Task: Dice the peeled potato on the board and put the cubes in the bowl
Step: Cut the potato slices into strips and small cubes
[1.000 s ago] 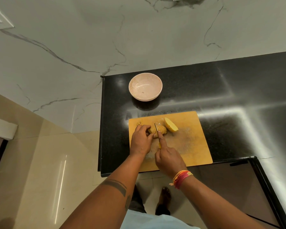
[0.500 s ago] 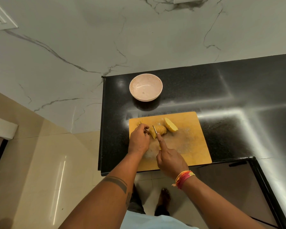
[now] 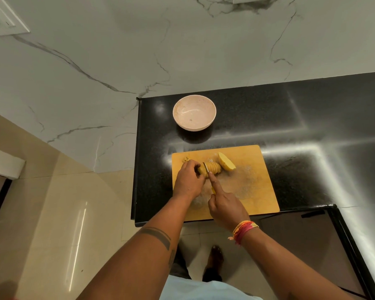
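A yellow cutting board (image 3: 247, 187) lies on the black counter. On it, a peeled potato half (image 3: 213, 168) is cut into a row of slices that still stand together. My left hand (image 3: 189, 180) grips its uncut left end. My right hand (image 3: 225, 204) holds a knife (image 3: 206, 167), index finger stretched along the blade's back, and the blade stands in the potato just right of my left fingers. The other potato half (image 3: 226, 162) lies uncut to the right. A small scrap (image 3: 185, 159) sits at the board's far left corner. The pale pink bowl (image 3: 194, 112) behind the board holds nothing.
The black counter (image 3: 290, 126) ends at its left edge close to the board, with tiled floor (image 3: 52, 213) below. A marble wall (image 3: 139, 50) rises behind the bowl. The board's front edge meets the counter's front edge.
The knife has moved leftward along the potato, adding slices. My left hand has slid left to the remaining uncut end.
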The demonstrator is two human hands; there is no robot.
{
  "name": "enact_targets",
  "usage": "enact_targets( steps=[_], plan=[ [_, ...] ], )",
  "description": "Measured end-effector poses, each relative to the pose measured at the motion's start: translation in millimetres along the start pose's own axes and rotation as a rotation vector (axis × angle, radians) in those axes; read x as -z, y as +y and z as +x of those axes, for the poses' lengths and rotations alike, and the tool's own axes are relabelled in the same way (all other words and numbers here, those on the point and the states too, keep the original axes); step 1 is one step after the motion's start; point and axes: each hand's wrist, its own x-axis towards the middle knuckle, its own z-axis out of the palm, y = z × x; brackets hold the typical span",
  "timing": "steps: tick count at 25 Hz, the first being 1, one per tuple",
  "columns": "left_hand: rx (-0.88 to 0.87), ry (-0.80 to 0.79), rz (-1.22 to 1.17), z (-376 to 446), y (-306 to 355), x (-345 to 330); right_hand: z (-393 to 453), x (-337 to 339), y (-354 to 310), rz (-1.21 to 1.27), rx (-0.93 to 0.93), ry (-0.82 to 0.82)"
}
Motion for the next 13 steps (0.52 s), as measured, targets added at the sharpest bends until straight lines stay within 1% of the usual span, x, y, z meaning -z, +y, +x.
enact_targets(
  steps=[7, 10, 13],
  plan=[
    [0.065, 0.068, 0.089, -13, -5, 8, -9, 0, -5, -0.018, 0.044, -0.025],
    [0.012, 0.038, 0.158, -19, -12, 7, -18, -8, -4, -0.039, 0.039, -0.069],
    [-0.023, -0.022, 0.25, -15, -12, 5, -18, -13, -2, -0.031, -0.005, -0.1]
  ],
)
